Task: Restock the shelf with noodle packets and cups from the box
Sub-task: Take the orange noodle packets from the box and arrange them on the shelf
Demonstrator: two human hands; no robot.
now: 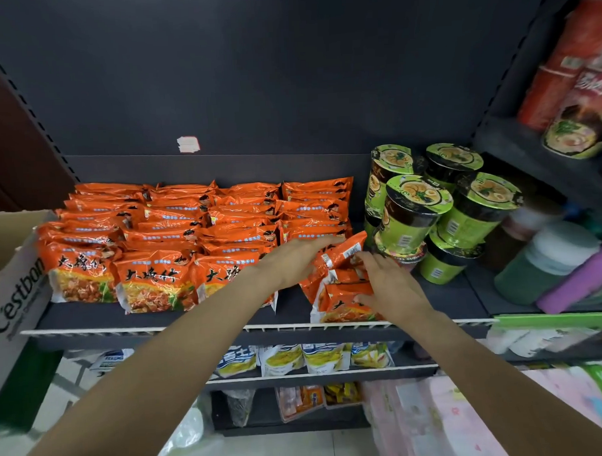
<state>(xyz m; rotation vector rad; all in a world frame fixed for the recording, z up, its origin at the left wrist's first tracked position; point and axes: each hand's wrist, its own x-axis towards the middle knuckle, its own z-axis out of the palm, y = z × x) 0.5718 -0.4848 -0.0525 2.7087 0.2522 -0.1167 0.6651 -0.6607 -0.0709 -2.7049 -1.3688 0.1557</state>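
Both my hands are on a small stack of orange noodle packets (339, 291) at the near edge of the dark shelf (214, 316), right of the middle. My left hand (290, 262) lies with fingers almost straight on the top packet, which is tilted up. My right hand (388, 286) grasps the right side of the stack, fingers curled on the lower packets. To the left, many orange packets (177, 239) stand in rows. Just beside the stack on the right are green noodle cups (428, 209). The cardboard box (15, 282) is at the far left.
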